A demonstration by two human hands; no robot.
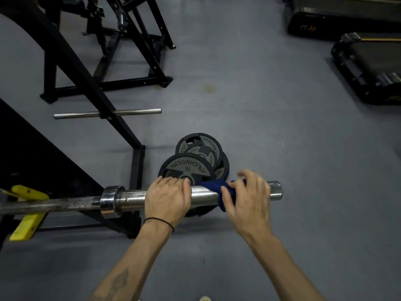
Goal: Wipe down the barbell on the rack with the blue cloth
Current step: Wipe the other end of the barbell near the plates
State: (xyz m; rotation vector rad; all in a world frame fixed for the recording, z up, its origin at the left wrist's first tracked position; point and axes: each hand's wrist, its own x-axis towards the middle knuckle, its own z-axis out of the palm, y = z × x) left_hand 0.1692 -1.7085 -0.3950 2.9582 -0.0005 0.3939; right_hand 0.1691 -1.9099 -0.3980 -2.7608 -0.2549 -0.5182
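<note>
Here, the left hand [166,197] wraps its curled fingers over the barbell [132,197] sleeve on the rack [104,107], while the right hand [247,197] clamps the blue cloth [225,190] around that sleeve near its end.

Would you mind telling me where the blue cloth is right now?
In the head view, the blue cloth is wrapped over the barbell sleeve near its right end, gripped by the right hand, beside the left hand.
</note>
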